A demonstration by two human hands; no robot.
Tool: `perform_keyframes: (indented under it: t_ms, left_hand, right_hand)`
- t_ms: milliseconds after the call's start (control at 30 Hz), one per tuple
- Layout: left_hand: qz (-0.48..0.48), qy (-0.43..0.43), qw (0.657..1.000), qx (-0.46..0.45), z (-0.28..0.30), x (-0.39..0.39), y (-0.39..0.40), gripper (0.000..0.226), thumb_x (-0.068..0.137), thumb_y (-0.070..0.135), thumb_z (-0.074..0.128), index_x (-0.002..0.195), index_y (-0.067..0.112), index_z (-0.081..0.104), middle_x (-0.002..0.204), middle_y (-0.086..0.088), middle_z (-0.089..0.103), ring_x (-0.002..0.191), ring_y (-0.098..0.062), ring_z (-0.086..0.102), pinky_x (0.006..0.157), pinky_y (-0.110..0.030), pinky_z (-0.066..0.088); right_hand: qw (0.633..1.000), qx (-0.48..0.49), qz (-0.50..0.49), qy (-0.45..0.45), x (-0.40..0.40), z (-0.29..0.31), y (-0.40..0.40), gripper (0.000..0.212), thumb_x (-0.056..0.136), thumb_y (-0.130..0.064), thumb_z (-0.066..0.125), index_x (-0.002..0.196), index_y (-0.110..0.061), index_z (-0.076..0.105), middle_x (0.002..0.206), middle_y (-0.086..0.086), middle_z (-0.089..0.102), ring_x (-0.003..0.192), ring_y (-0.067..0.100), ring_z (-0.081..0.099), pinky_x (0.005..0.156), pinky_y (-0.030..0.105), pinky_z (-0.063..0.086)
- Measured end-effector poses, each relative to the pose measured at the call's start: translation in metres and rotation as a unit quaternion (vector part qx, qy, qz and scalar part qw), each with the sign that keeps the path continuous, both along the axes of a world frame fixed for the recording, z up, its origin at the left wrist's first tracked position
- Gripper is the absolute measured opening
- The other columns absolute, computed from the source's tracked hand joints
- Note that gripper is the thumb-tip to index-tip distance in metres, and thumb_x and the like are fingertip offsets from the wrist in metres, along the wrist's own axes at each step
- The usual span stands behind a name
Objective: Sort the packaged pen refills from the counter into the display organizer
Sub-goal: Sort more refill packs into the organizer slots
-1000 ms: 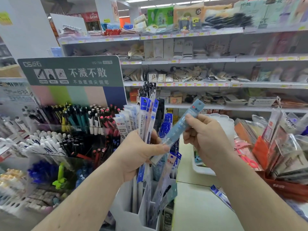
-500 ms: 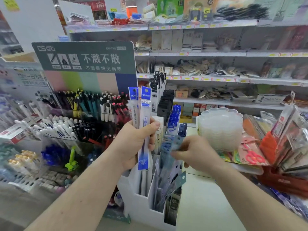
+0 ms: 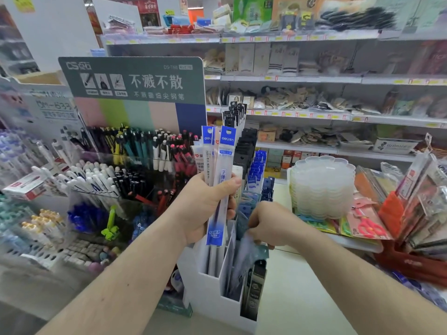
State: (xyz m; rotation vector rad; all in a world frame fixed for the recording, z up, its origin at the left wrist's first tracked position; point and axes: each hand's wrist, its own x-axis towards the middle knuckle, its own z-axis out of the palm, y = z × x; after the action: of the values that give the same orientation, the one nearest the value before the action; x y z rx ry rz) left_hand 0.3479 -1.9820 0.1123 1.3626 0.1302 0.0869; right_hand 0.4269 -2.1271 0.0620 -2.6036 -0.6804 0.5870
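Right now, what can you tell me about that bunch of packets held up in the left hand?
The bunch of packaged pen refills is several long, narrow clear plastic sleeves, the front ones with blue header cards and punched hang holes. They stand nearly upright, fanned slightly at the top. The left hand grips them around the middle, thumb across the front. Their lower ends hang just above the white display organizer.

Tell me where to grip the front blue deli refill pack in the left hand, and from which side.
Pinch the deli pack at its blue header card, coming from above. The flat, slim pack stands upright, its top clear above the left hand, which wraps its middle; the organizer crowds its lower end.
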Motion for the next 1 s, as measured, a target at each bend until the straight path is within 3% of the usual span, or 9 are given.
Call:
perform_keyframes:
  t_ms: [200,267,367,467,533,700,800,933,1000]
  left_hand:
    - [-0.008,0.003,1.0,0.03,0.001,0.0,0.002,0.011,0.092,0.013,0.065,0.084,0.008,0.058,0.058,-0.004,0.054,0.049,-0.013,0.054,0.048,-0.024,0.05]
    - [-0.024,0.001,0.999,0.044,0.001,0.002,0.002,0.009,0.09,0.012,0.067,0.088,0.007,0.06,0.058,-0.003,0.055,0.049,-0.013,0.053,0.048,-0.024,0.049]
    - [-0.059,0.004,0.997,0.05,0.003,0.007,-0.003,0.014,0.088,0.009,0.07,0.099,0.006,0.061,0.059,0.0,0.056,0.05,-0.013,0.052,0.05,-0.025,0.047]
    - [-0.11,0.004,0.992,0.054,0.004,0.012,-0.009,0.015,0.091,-0.002,0.062,0.101,0.008,0.064,0.062,0.0,0.056,0.05,-0.01,0.051,0.049,-0.022,0.045]
    - [-0.158,0.006,0.987,0.036,0.007,0.013,-0.011,0.021,0.091,-0.009,0.056,0.098,0.009,0.064,0.064,-0.001,0.061,0.052,-0.009,0.056,0.05,-0.021,0.047]
    - [-0.202,0.039,0.976,-0.073,0.009,0.021,-0.006,0.029,0.091,-0.008,0.043,0.109,0.0,0.064,0.085,-0.015,0.07,0.074,-0.024,0.07,0.069,-0.037,0.06]
    - [-0.178,0.045,0.981,-0.057,0.006,0.028,-0.007,0.031,0.094,-0.005,0.044,0.114,0.003,0.066,0.103,-0.018,0.073,0.087,-0.029,0.072,0.079,-0.043,0.061]
    - [-0.168,0.056,0.982,-0.068,0.001,0.031,-0.01,0.031,0.097,-0.005,0.042,0.12,0.002,0.061,0.114,-0.019,0.071,0.096,-0.032,0.071,0.083,-0.044,0.06]
    - [-0.171,0.061,0.981,-0.065,-0.001,0.03,-0.008,0.031,0.097,-0.004,0.043,0.12,0.003,0.062,0.115,-0.019,0.071,0.098,-0.034,0.071,0.086,-0.045,0.059]
  right_hand:
    - [0.99,0.104,-0.075,-0.053,-0.005,0.046,-0.023,0.029,0.087,-0.042,0.072,0.072,-0.017,0.07,0.065,-0.003,0.069,0.047,0.0,0.055,0.045,0.014,0.042]
    - [0.958,0.247,-0.117,-0.087,-0.013,0.068,-0.029,0.026,0.087,-0.037,0.074,0.07,-0.018,0.072,0.06,-0.002,0.067,0.043,-0.003,0.049,0.043,0.012,0.036]
    - [0.896,0.422,-0.136,-0.02,-0.028,0.084,-0.018,0.015,0.082,-0.035,0.078,0.078,-0.021,0.074,0.067,0.001,0.07,0.053,0.0,0.055,0.051,0.019,0.044]
    - [0.899,0.418,-0.127,0.004,-0.031,0.078,-0.004,0.018,0.078,-0.033,0.082,0.088,-0.02,0.075,0.08,0.008,0.073,0.071,0.016,0.068,0.073,0.044,0.06]
    - [0.892,0.433,-0.13,0.015,-0.031,0.075,-0.003,0.005,0.083,-0.021,0.078,0.088,-0.019,0.078,0.078,0.001,0.076,0.072,0.021,0.072,0.076,0.048,0.061]
    - [0.865,0.476,-0.158,-0.008,-0.028,0.072,-0.014,0.01,0.09,-0.012,0.071,0.082,-0.016,0.077,0.07,-0.005,0.074,0.059,0.007,0.065,0.057,0.027,0.054]
    - [0.823,0.523,-0.222,-0.014,-0.023,0.072,-0.018,0.016,0.096,-0.011,0.062,0.083,-0.009,0.07,0.065,-0.003,0.065,0.051,0.001,0.056,0.049,0.016,0.047]
    - [0.724,0.626,-0.287,0.037,-0.015,0.073,-0.028,0.017,0.103,-0.014,0.048,0.087,-0.011,0.054,0.063,0.003,0.053,0.05,0.013,0.052,0.047,0.024,0.047]
    - [0.745,0.606,-0.271,0.058,-0.016,0.071,-0.028,0.015,0.102,-0.015,0.051,0.088,-0.01,0.055,0.06,0.002,0.049,0.044,0.012,0.043,0.042,0.024,0.039]
